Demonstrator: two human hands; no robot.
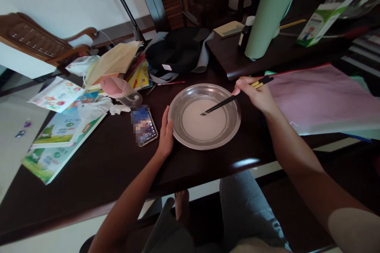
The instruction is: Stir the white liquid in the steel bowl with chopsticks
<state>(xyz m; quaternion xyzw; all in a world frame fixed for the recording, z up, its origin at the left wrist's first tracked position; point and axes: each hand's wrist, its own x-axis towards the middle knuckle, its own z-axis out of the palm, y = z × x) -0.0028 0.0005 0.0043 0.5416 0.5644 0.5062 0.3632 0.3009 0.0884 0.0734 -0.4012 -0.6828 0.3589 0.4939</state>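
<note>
A round metal plate (231,126) holding a pale, milky liquid sits on the dark wooden table (118,158) in front of me. My right hand (257,93) is closed around a pair of dark chopsticks (225,102) with yellow ends; their tips dip into the liquid near the plate's middle. My left hand (165,134) rests against the plate's left rim, fingers together and curved along the edge, steadying it.
A phone (144,126) lies just left of my left hand. Books and papers (59,134) crowd the table's left, a black bag (178,51) lies behind the plate. A pink folder (323,99) is at right, a green roll (271,12) and small bottle (246,33) behind.
</note>
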